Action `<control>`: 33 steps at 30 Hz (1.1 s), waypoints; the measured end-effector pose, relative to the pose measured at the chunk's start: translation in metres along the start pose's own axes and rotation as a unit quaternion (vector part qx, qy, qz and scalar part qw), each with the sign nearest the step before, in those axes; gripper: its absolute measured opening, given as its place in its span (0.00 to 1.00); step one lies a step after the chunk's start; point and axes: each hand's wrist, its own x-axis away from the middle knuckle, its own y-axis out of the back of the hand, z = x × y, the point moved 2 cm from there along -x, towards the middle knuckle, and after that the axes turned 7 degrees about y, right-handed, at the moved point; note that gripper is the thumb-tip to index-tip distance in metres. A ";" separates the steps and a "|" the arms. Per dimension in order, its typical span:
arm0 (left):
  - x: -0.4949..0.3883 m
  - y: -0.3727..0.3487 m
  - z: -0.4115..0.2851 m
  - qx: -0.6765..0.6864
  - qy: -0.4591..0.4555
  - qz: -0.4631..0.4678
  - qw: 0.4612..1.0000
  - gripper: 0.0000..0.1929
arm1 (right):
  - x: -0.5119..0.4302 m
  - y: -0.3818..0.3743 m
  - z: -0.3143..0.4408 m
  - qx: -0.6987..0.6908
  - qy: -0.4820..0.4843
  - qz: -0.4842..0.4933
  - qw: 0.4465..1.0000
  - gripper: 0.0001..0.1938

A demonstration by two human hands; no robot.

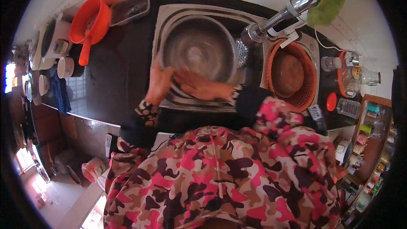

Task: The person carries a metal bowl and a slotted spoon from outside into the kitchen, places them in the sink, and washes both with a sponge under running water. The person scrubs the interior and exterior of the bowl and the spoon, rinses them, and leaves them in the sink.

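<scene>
A round stainless steel basin (198,33) sits in the left bowl of the metal sink (203,105), and its inside looks smeared by motion. At the basin's lower left rim is my left hand (160,81), its thumb pointing over the rim and its fingers along the outer side, gripping the rim. My right hand (203,86) is blurred and reaches leftward across the basin's near edge. Its fingers come close to my left thumb; whether they hold anything is unclear. The faucet's spray head (242,52) hangs at the basin's right side.
Another round vessel (287,74) sits inside an orange colander (310,92) in the right sink bowl. An orange dipper (103,22) and a clear plastic container (132,9) stand on the dark counter (114,70) at left. Glass jars (351,90) occupy an orange tray (342,73) at right.
</scene>
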 end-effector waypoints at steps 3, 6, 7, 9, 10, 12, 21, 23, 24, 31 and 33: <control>0.002 0.010 -0.006 -0.017 -0.020 0.002 1.000 0.31 | 0.053 0.031 -0.015 0.098 -0.009 0.182 0.978 0.32; 0.005 0.014 -0.006 -0.153 -0.047 0.061 0.985 0.33 | 0.050 0.057 -0.061 0.338 -0.009 0.104 0.935 0.35; 0.004 0.014 -0.005 -0.153 -0.025 0.033 0.987 0.32 | 0.042 0.058 -0.068 0.373 -0.007 0.017 0.928 0.36; 0.001 0.009 -0.007 -0.149 -0.041 0.040 0.987 0.32 | 0.018 0.042 -0.068 0.294 -0.040 -0.031 0.954 0.36; -0.001 0.005 -0.006 -0.165 -0.011 0.031 0.986 0.32 | 0.006 0.032 -0.061 0.250 -0.070 -0.037 0.965 0.36; -0.008 0.000 -0.016 -0.156 -0.067 0.015 0.985 0.31 | -0.010 0.014 -0.034 0.106 -0.111 -0.098 0.983 0.35; -0.035 0.007 -0.043 -0.340 -0.039 -0.031 0.939 0.31 | 0.059 0.019 -0.033 0.281 -0.034 0.006 0.959 0.24; -0.039 0.005 -0.040 -0.409 -0.025 -0.019 0.912 0.31 | 0.076 0.020 -0.075 0.423 -0.107 -0.038 0.899 0.23; -0.041 0.003 -0.040 -0.432 -0.057 -0.040 0.899 0.32 | 0.087 0.019 -0.093 0.448 -0.185 -0.049 0.873 0.23; -0.062 -0.008 -0.035 -0.400 -0.035 -0.092 0.911 0.32 | 0.118 0.007 -0.150 0.462 -0.178 0.028 0.868 0.20; -0.063 -0.007 -0.038 -0.421 -0.013 -0.078 0.903 0.32 | 0.117 0.013 -0.146 0.538 -0.102 0.032 0.836 0.18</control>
